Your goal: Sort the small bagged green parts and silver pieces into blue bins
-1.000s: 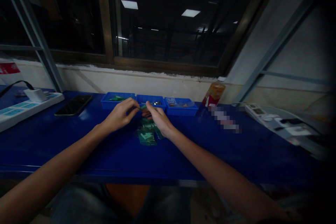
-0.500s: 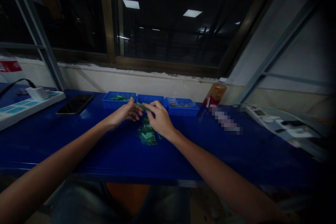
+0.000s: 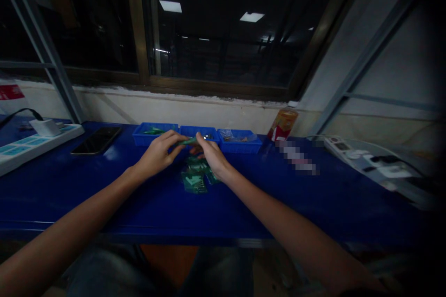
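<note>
Pinched in the fingertips of my left hand (image 3: 159,152) is a small green plastic bag (image 3: 190,141), held above the table. My right hand (image 3: 214,155) is at the bag's right end, thumb raised and fingers apart; its fingertips are blurred, and whether they touch the bag is unclear. Below both hands, several green bags of small parts lie in a pile (image 3: 195,181) on the blue table. The front bag shows pale pieces and what look like screws. My right hand partly covers the pile.
Behind the hands stand a left blue tray (image 3: 139,139) with green bags, a middle tray (image 3: 186,130) and a right tray (image 3: 240,147) with clear bags. A phone (image 3: 95,140) and power strip (image 3: 42,141) lie left. A bottle (image 3: 284,123) and another power strip (image 3: 365,160) are right.
My left hand has closed on the green bag, its fingers having been apart before. My right hand has loosened from its pinch, and its thumb now points up. The view has shifted slightly.
</note>
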A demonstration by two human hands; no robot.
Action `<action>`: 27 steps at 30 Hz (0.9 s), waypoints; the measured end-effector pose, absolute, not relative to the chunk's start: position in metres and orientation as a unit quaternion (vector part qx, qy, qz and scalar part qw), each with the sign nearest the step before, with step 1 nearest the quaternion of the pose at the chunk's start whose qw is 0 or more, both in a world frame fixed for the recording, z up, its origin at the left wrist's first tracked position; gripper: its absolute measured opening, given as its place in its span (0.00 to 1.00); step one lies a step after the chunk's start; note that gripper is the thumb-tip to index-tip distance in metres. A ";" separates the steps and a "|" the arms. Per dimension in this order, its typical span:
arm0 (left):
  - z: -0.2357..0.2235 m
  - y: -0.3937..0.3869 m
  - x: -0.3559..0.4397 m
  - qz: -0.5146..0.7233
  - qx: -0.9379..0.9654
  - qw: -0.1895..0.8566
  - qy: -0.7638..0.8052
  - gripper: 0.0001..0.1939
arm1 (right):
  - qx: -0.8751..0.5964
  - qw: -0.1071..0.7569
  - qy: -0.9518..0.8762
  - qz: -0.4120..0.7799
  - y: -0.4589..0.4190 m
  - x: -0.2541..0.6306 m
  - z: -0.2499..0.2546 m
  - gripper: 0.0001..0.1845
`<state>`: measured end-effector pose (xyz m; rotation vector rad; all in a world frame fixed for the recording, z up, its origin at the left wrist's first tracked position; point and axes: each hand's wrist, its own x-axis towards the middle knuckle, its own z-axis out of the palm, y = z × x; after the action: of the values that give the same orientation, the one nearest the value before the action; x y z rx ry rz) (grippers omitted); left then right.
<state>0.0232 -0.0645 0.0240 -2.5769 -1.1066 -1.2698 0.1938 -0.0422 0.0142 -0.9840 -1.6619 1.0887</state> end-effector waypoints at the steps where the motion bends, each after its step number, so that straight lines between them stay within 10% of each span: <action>1: 0.025 -0.066 0.025 -0.400 -0.847 0.034 -0.347 0.11 | -0.396 0.458 -0.644 0.467 -0.041 0.194 0.014 0.25; 11: 0.025 -0.063 0.026 -0.404 -0.692 -0.381 -0.463 0.30 | -0.315 0.435 -0.840 0.079 -0.047 0.199 0.012 0.15; 17: 0.026 -0.061 0.021 -0.417 -0.556 -0.537 -0.478 0.21 | -0.292 0.423 -0.858 0.009 -0.048 0.198 0.010 0.16; 22: 0.024 -0.059 0.021 -0.440 -0.561 -0.508 -0.484 0.14 | -0.295 0.427 -0.853 0.050 -0.053 0.196 0.012 0.13; 27: 0.026 -0.062 0.022 -0.464 -0.733 -0.168 -0.469 0.09 | -0.349 0.452 -0.790 0.223 -0.049 0.192 0.013 0.16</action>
<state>0.0218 -0.0619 0.0256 -2.5858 -1.6554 -1.6366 0.1925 -0.0487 0.0128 -0.8632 -1.9507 0.5515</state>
